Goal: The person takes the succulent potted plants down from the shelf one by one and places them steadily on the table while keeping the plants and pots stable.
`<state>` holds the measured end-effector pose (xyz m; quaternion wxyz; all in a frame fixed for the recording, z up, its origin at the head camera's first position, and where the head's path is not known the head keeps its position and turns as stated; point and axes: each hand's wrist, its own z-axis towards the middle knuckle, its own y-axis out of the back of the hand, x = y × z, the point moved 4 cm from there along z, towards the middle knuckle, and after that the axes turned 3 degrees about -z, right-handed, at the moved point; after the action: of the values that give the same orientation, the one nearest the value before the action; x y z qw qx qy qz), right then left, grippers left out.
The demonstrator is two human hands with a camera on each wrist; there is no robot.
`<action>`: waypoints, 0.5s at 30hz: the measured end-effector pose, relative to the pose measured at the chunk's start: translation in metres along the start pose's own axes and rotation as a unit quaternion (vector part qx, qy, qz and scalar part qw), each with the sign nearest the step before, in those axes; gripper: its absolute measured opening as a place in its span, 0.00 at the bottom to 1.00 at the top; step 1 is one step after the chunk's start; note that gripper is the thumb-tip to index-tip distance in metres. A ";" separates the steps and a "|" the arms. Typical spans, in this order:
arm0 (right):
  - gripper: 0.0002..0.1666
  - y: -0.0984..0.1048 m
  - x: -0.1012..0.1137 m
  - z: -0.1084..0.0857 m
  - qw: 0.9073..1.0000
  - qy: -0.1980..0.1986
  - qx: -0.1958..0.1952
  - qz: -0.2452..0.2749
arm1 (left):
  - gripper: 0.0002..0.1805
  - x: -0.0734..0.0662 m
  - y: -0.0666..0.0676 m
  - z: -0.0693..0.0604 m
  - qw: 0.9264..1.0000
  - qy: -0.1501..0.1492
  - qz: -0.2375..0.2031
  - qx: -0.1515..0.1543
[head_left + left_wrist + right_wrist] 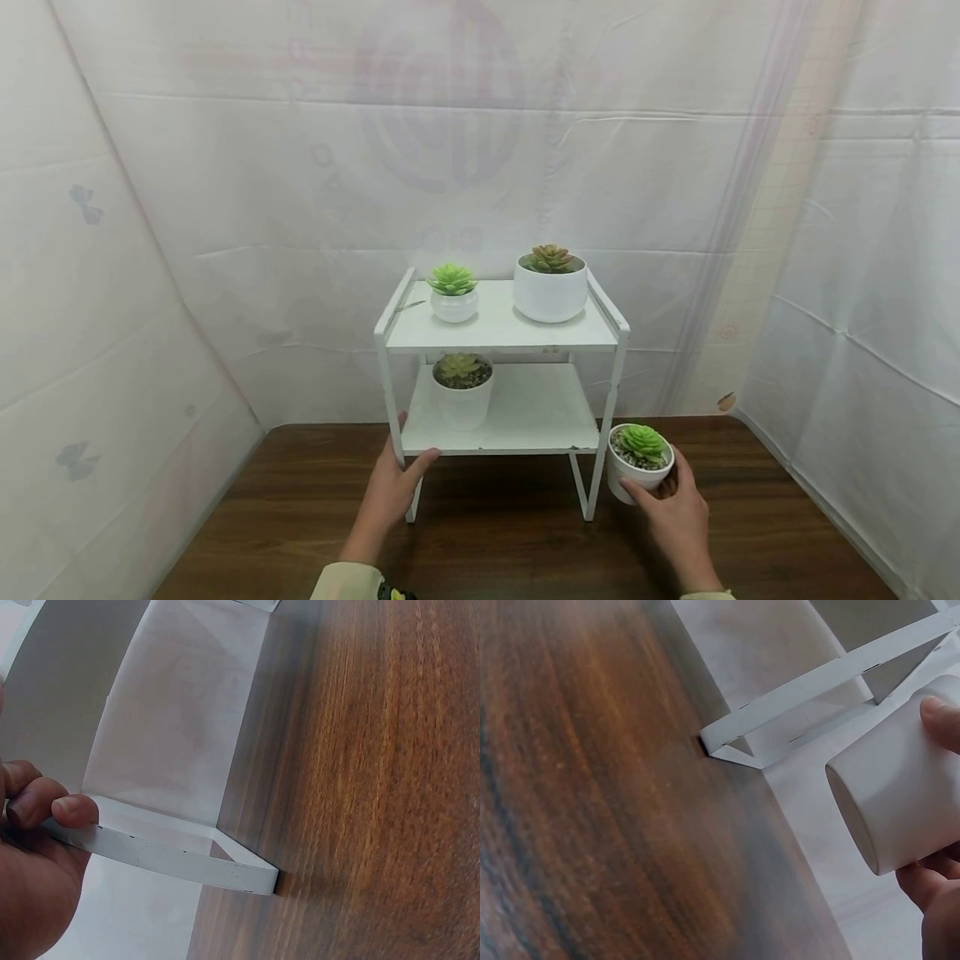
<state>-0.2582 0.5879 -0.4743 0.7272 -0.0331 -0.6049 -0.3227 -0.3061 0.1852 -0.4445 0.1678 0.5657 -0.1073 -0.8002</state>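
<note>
A white two-tier shelf stands on the wooden table. The left hand grips its left front leg near the lower board; in the left wrist view the fingers of the left hand curl round the white frame. Beside the right leg, the right hand holds a white pot with a bright green succulent. The right wrist view shows that pot tilted, off the table, with the right hand around it.
On the top board are a small round pot with a green succulent and a wider white bowl with a reddish one. A potted succulent stands at the lower board's left. White sheeting hangs behind the wooden table.
</note>
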 end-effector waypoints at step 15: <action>0.63 -0.010 -0.018 0.003 0.998 -0.047 0.044 -0.017 | 0.50 0.000 0.000 0.001 1.000 0.002 -0.011 0.006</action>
<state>-0.2673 0.5892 -0.4935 0.6930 -0.0063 -0.6527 -0.3062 -0.3074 0.1850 -0.4443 0.1554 0.5696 -0.1054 -0.8002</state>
